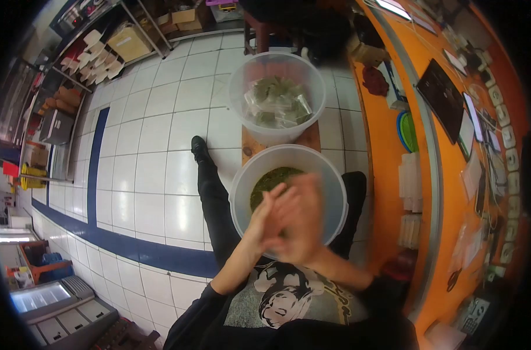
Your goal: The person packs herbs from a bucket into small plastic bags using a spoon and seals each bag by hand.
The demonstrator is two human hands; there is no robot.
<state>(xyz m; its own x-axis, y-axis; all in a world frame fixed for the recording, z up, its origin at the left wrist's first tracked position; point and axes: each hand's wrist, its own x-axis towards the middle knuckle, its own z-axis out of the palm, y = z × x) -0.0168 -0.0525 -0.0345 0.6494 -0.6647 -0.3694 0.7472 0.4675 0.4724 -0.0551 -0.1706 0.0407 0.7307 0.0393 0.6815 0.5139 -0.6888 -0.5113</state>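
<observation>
My left hand (268,217) and my right hand (304,213) are brought together above a translucent white bucket (236,201) between my legs. The left fingers are stretched out, pressed against or very close to the right palm. Motion blurs my right hand, which looks flat with its fingers extended. No object shows in either hand, though the space between the palms is hidden. Inside the bucket is a dark green, leafy-looking wet mass (270,182), partly covered by my hands.
A second translucent bucket (235,96) holds several clear packets of green material (277,105). Both buckets rest on a wooden bench (249,153). An orange counter (414,192) with a laptop (441,96) runs along the right. Metal shelves (151,32) stand at upper left.
</observation>
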